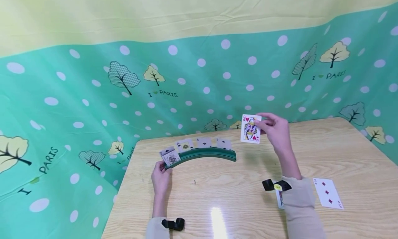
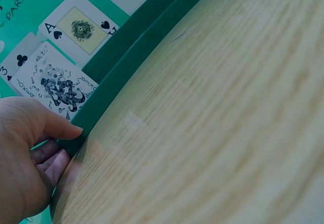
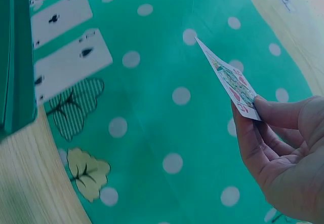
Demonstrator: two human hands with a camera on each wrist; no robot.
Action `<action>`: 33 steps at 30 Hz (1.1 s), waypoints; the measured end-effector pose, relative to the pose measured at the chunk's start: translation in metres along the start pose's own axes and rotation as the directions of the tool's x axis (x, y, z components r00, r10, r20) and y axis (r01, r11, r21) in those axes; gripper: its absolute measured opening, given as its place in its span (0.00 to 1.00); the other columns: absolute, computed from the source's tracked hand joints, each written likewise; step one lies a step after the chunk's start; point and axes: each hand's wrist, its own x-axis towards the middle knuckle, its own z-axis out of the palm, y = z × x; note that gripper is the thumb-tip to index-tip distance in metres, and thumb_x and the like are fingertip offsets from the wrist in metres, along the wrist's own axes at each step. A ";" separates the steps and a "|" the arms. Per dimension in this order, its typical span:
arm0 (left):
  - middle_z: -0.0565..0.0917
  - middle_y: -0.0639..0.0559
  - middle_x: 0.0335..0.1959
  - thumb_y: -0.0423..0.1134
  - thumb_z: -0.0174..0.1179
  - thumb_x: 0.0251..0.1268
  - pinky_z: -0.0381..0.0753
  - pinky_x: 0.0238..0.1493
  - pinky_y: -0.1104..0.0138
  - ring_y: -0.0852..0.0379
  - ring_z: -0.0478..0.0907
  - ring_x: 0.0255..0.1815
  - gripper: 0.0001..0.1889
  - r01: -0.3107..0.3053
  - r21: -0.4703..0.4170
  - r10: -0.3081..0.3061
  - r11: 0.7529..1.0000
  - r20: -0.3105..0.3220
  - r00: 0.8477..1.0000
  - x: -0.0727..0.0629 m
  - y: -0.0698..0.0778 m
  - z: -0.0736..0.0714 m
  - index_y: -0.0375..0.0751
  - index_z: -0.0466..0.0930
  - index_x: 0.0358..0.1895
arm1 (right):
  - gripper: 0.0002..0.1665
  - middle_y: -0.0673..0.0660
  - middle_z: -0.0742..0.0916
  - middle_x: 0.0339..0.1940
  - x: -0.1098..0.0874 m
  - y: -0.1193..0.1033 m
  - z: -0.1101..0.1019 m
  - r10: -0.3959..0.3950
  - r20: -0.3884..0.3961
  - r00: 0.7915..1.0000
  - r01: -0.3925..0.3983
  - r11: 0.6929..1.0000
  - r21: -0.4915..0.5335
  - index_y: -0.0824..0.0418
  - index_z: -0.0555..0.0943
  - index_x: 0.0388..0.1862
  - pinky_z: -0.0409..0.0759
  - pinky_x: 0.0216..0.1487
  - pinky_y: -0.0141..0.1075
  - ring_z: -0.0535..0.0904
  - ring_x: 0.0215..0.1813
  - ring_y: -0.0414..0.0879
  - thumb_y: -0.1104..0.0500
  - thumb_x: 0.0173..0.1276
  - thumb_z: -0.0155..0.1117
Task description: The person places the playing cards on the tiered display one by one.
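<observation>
My right hand (image 1: 277, 131) pinches a queen of hearts (image 1: 249, 131) between thumb and fingers. The card is held up in the air, right of a curved green card holder (image 1: 205, 151) on the table. At the holder's left end, my left hand (image 1: 161, 178) grips the rim, thumb in front and fingers behind. Standing in the holder are a joker (image 2: 58, 89), a three of clubs (image 2: 20, 57) partly behind it, an ace of spades (image 2: 83, 29), a clubs card (image 3: 61, 19) and a spades card (image 3: 76, 64) at the right.
On the wooden table (image 1: 217, 187), a three of diamonds (image 1: 328, 193) lies face up at the right. Another card (image 1: 280, 200) is mostly hidden under the right forearm. Behind the table hangs a green and yellow curtain (image 1: 192, 69) with trees and dots.
</observation>
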 end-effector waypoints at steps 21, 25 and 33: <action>0.79 0.25 0.59 0.20 0.57 0.64 0.80 0.66 0.50 0.33 0.78 0.63 0.22 0.002 0.000 -0.002 1.000 -0.006 1.000 -0.001 0.001 0.002 0.22 0.73 0.62 | 0.18 0.69 0.88 0.42 -0.004 -0.008 0.044 0.028 0.063 0.998 -0.034 0.994 0.101 0.68 0.82 0.62 0.90 0.41 0.33 0.87 0.33 0.42 0.66 0.75 0.64; 0.79 0.26 0.59 0.20 0.57 0.65 0.80 0.66 0.50 0.33 0.77 0.64 0.21 0.005 -0.004 -0.005 1.000 -0.001 1.000 -0.001 0.001 0.002 0.22 0.73 0.62 | 0.18 0.69 0.87 0.43 -0.006 -0.009 0.051 0.031 0.077 0.997 -0.040 0.992 0.120 0.68 0.83 0.62 0.90 0.41 0.34 0.86 0.34 0.42 0.65 0.76 0.64; 0.79 0.26 0.58 0.20 0.57 0.64 0.81 0.65 0.52 0.34 0.78 0.63 0.21 0.006 -0.004 -0.006 1.000 -0.013 1.000 -0.001 0.001 0.002 0.22 0.73 0.61 | 0.17 0.68 0.88 0.42 -0.011 -0.011 0.071 0.015 0.117 0.993 -0.037 0.982 0.183 0.66 0.85 0.60 0.91 0.41 0.37 0.88 0.34 0.45 0.66 0.74 0.66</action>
